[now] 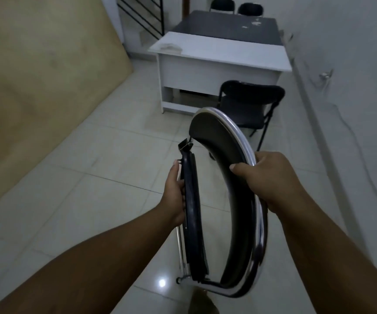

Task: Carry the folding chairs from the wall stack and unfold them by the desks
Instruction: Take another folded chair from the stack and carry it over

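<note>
Left hand [175, 193] was curled round the outer edge of the black seat [192, 211] of a folding chair [219, 141], thumb lying straight up along that edge. The right hand [266, 180] gripped the chrome tube [258, 234] on the other side, thumb hooked over the dark backrest. The chair hung between the two hands, low in the near middle of the room above the tiled floor [92, 177]. It was tipped so that seat and backrest stood apart like a partly opened shell, joined only at the near end. Its chrome frame curved brightly round the backrest, thin bright rods ran beside the seat on the left, and a black bracket showed at the seat's far tip. Open floor spread to the left as far as a large plywood board [35, 87] leaning along that side. Straight ahead, just beyond the held chair, an unfolded black chair [248, 103] stood at the near side of a white desk [217, 53], close to the right wall [352, 64]. A bare stretch of tiles lay to the left of that chair, in front of the desk. Behind the white desk stood a dark desk [226, 24], touching it, with two more black chairs [222, 4] at its far side. A black stair railing [142, 14] rose at the far left.
</note>
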